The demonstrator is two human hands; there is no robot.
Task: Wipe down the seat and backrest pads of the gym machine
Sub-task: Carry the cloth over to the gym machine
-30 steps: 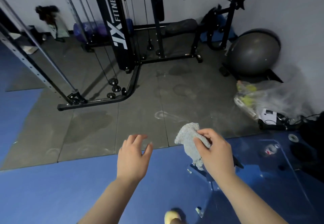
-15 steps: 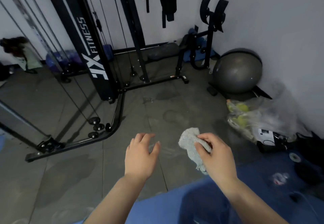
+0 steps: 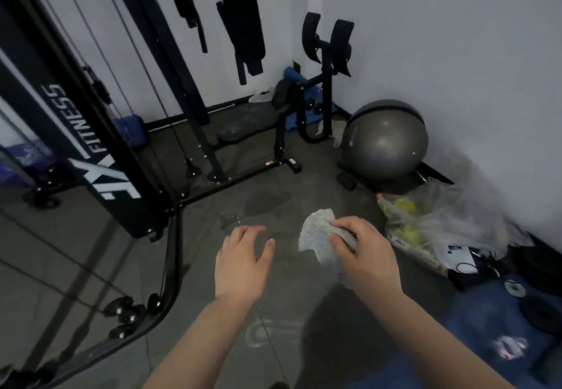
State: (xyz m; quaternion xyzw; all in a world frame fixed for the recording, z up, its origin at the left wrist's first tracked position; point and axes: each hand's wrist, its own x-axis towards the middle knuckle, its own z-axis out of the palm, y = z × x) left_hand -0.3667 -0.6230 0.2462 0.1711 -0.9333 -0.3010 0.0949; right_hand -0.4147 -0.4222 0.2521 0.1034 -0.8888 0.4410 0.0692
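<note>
Over the grey floor, both hands out front: palms down, side by side, not touching.
Right hand [image 3: 363, 253]: fingers curled round a pale grey cloth [image 3: 316, 236], pinching it from above; the cloth bunched, its loose end sticking out to the left and hanging below the fingers.
Left hand [image 3: 243, 262]: fingers relaxed and slightly spread, holding nothing, just left of the cloth and apart from it.
Seat pad [image 3: 246, 128]: dark, low, lying near the back wall inside the black frame, well ahead of the hands; pale smudges showed on its top.
Backrest pads: two long dark padded pieces [image 3: 243, 20] hung upright near the top of view, against the white wall; which one was a backrest could not be told.
Cable machine [image 3: 100, 145]: black upright with white FITNESS lettering at left, thin cables running down beside it, curved base rail [image 3: 170, 267] sweeping toward the lower left.
Exercise ball [image 3: 384, 140]: grey, resting in the corner at right, against the wall.
Plastic bag [image 3: 438, 224]: clear, crumpled, with yellow-green items inside, on the floor right of the right hand.
Rack [image 3: 327, 84]: black post with two padded cradles on top, standing between the seat pad and the ball.
Floor [image 3: 213, 267]: grey mats with faint damp marks; a blue surface at the lower right corner.
</note>
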